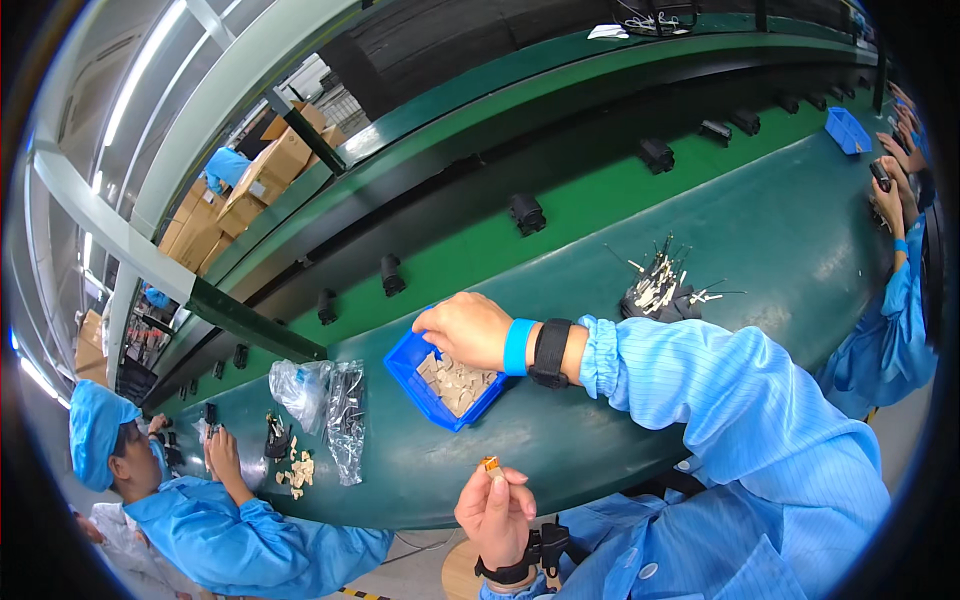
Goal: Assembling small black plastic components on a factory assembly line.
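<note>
My left hand [497,510], low in the middle, pinches a small flat tan piece with an orange end [492,464] between thumb and fingertips, in the air by the bench's near edge. My right hand [465,328] reaches across the far side of a blue plastic bin [425,398]. Its fingers are bent downward and closed at the bin's rim; whatever they hold, if anything, is hidden. Many small flat tan pieces [458,385] lie in the bin. A blue band and a black strap circle my right wrist; another black strap is on the left.
Black housings [527,214] stand in a row along the green belt [590,200]. A bundle of black wires with white ends [660,285] lies to the right. Plastic bags [345,420] lie left of the bin. Co-workers sit at left [225,520] and right [875,330]; a second blue bin [848,130] stands far right.
</note>
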The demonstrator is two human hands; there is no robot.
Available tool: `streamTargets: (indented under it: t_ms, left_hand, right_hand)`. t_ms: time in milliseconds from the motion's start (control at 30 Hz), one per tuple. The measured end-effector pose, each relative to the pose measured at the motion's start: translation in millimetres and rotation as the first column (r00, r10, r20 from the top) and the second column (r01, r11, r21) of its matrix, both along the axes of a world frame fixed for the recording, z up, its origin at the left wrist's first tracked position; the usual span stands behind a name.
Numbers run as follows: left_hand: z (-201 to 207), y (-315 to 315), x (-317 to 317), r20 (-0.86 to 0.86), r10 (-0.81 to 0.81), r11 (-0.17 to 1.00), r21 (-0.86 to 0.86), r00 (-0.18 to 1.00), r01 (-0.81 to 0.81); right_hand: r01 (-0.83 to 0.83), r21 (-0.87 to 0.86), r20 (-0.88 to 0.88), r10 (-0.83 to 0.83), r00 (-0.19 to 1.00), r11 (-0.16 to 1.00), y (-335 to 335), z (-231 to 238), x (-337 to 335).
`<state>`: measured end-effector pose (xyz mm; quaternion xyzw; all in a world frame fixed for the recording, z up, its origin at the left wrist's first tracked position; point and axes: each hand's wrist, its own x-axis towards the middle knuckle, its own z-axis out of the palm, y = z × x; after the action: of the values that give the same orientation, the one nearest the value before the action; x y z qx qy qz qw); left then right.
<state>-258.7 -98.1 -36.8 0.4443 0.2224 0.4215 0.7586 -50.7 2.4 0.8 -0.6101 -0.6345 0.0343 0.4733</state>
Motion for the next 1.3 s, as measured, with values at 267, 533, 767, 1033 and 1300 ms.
streamTargets:
  t_ms: [267, 533, 767, 1033, 1300]
  left_hand:
    - [9.8, 5.1, 15.2, 0.174, 0.013, 1.0, 0.019, 0.985, -0.017]
    - [2.9, -3.6, 36.1, 0.46, -0.258, 0.9, -0.206, 0.85, 0.384]
    - [6.9, -7.7, 48.6, 0.684, -0.377, 0.744, -0.178, 0.625, 0.644]
    - [9.8, -2.7, 40.3, -0.026, -0.169, 0.981, 0.088, 0.985, 0.171]
    - [27.4, -10.8, 49.8, -0.282, -0.007, 0.895, 0.426, 0.959, 0.132]
  right_hand:
    - [-0.596, -0.202, -0.445, 0.469, 0.763, 0.777, -74.8, 2.9, 7.2]
    - [-0.704, -0.015, -0.825, 0.389, 0.41, 0.71, -146.1, -4.8, -10.2]
    - [-0.714, 0.104, -0.892, 0.382, 0.242, 0.693, -163.9, -5.0, -13.4]
    - [-0.389, -0.14, -0.311, 0.332, 0.891, 0.911, -182.0, 19.8, 15.5]
    - [-0.185, -0.151, 0.149, 0.208, 0.967, 0.971, -197.3, 25.1, 13.3]
